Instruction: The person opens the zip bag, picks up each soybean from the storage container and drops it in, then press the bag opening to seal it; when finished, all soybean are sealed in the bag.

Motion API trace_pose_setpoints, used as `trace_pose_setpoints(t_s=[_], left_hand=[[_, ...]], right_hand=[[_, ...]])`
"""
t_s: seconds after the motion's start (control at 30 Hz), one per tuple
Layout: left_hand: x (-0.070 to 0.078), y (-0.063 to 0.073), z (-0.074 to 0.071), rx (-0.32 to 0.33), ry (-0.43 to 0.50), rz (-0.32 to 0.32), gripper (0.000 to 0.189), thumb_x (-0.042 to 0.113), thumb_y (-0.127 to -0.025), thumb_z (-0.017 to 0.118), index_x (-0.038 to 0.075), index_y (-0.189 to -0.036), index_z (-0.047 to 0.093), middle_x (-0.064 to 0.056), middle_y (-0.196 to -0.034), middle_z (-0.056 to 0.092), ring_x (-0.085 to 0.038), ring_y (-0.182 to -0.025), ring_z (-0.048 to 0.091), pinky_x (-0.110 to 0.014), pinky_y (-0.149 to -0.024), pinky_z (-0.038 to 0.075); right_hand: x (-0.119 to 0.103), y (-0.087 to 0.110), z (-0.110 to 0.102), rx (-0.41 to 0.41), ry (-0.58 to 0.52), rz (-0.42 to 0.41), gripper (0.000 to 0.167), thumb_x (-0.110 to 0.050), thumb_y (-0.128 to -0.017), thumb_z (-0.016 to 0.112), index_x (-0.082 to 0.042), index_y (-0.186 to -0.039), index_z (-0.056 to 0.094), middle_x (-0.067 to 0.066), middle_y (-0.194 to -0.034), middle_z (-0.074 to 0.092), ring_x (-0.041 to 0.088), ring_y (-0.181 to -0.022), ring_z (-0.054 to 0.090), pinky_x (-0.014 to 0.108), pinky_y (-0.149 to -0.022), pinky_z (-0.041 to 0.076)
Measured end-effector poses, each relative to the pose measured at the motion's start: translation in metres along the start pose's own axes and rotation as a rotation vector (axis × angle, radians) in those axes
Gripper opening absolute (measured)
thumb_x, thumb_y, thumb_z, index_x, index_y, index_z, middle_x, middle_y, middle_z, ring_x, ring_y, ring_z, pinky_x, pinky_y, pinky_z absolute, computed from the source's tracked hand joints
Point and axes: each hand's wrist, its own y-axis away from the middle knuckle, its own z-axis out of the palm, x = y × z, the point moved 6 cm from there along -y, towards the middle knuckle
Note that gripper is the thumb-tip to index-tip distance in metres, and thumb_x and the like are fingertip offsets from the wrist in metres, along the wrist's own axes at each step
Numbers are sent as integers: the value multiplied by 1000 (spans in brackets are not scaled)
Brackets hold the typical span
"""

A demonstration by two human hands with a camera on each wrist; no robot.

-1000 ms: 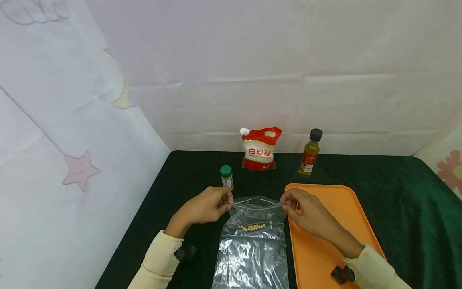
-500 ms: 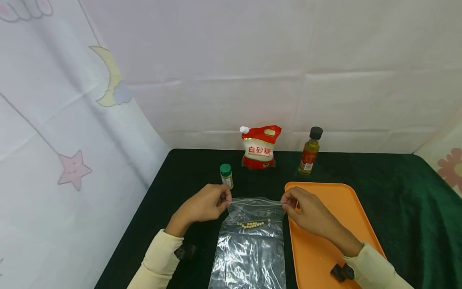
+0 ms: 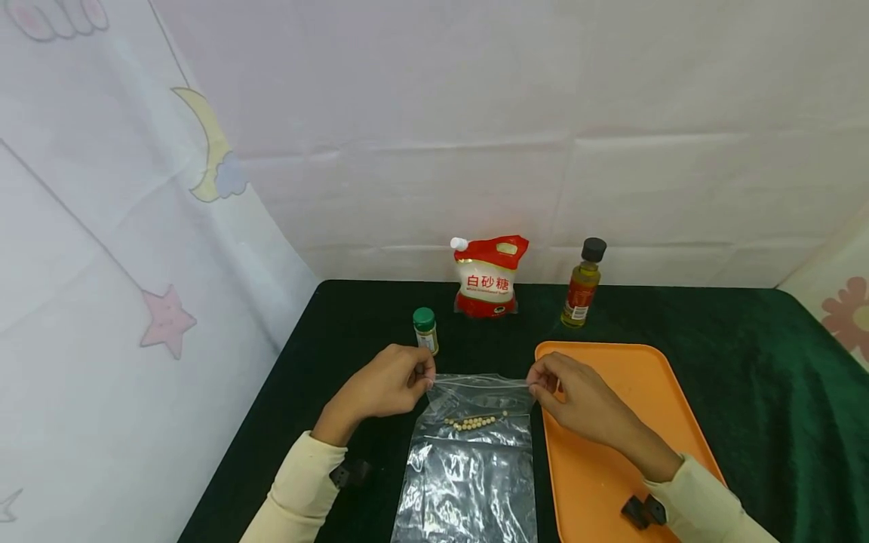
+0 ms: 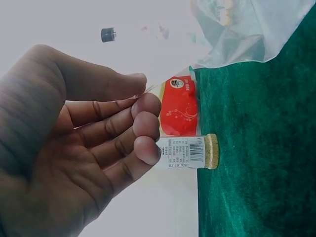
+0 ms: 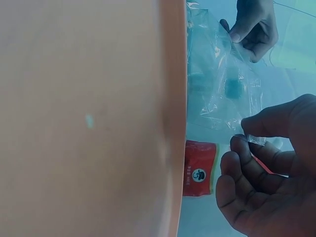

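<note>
A clear zip-top bag [image 3: 468, 486] hangs between my two hands, its zip strip stretched straight across the top. Small round yellowish pieces [image 3: 470, 424] lie in a row in its upper part. My left hand [image 3: 385, 386] pinches the left end of the strip between thumb and forefinger; in the left wrist view the other fingers of this hand [image 4: 98, 128] are loosely bent. At the opposite corner my right hand [image 3: 585, 401] pinches the strip the same way. The right wrist view shows the bag [image 5: 212, 74] spanning from one hand to the other.
Just behind my left hand stands a small green-capped jar [image 3: 425, 332]. Further back are a red and white sugar pouch [image 3: 487, 279] and a black-capped oil bottle [image 3: 581, 290]. An orange tray [image 3: 611, 460] lies under my right forearm. Dark green cloth [image 3: 767, 392] covers the table.
The zip strip, bowed apart in the middle a second ago, now runs straighter. The bag and left hand have shifted slightly left. Both hands keep their pinch.
</note>
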Motion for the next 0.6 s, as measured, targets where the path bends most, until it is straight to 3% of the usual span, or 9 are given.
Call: trace_pose_setpoints(t_s=[0.13,0.23,0.4,0.6], left_hand=[[-1,0,2,-8,-10,1,10,5,-92,63,14,-89,63,7,-74,57,-5,-57,52,-24,-48,46],[-2,-1,3,-31,0,-14,8,6,-93,62,14,-91,63,7,-75,57,-5,-57,52,-25,-49,46],[0,0,5,-79,13,-24,6,7,-95,62,13,-95,63,6,-76,57,-6,-58,52,-25,-50,47],[4,0,6,-89,-4,-2,6,7,-95,62,13,-95,62,6,-74,56,-5,-57,51,-24,-49,45]], right_hand=[[-2,0,0,-35,33,-3,13,-18,-96,70,-23,-102,61,-12,-94,56,9,-84,54,29,-76,51],[-9,-3,-2,-47,93,-35,19,-26,-96,70,-22,-113,62,-11,-104,57,12,-94,55,33,-83,50],[-29,-14,-1,-40,138,-133,39,-38,-96,69,-22,-130,59,-9,-124,55,14,-110,52,39,-94,48],[-63,-36,15,-65,156,-265,38,-40,-95,69,-23,-128,60,-9,-129,52,12,-116,47,41,-97,44]])
